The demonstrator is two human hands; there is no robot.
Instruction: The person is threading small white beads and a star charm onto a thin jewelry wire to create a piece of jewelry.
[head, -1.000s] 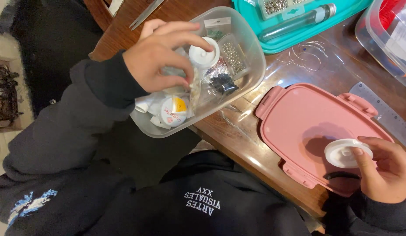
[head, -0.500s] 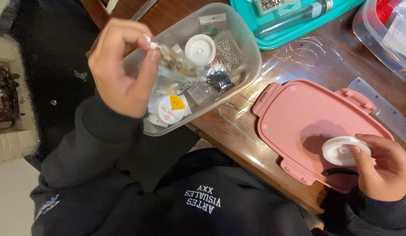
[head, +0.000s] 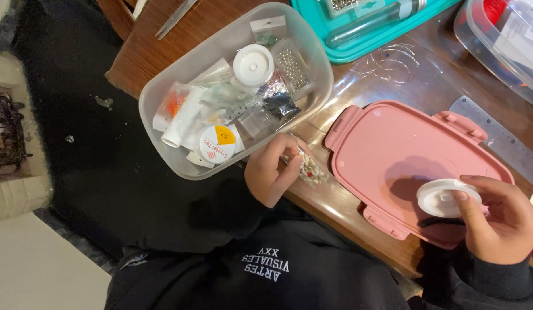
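- Small bead bag (head: 310, 170), clear and full of pale beads, is pinched in the left hand (head: 273, 171) at the near table (head: 329, 204) edge, just beside the clear plastic tub (head: 232, 40)
- Right hand (head: 502, 221) grips a white thread spool (head: 447, 197) over the pink lid (head: 393, 155)
- Farther off, the tub holds spools and packets, with a teal tray (head: 358, 49) beyond

- Left hand (head: 272, 169) pinches a small bead bag (head: 310, 169) at the desk (head: 347, 204) edge.
- Right hand (head: 502, 221) grips a white spool (head: 444, 197) over the pink lid (head: 393, 149).
- Clear tub (head: 312, 57) sits at ten o'clock.
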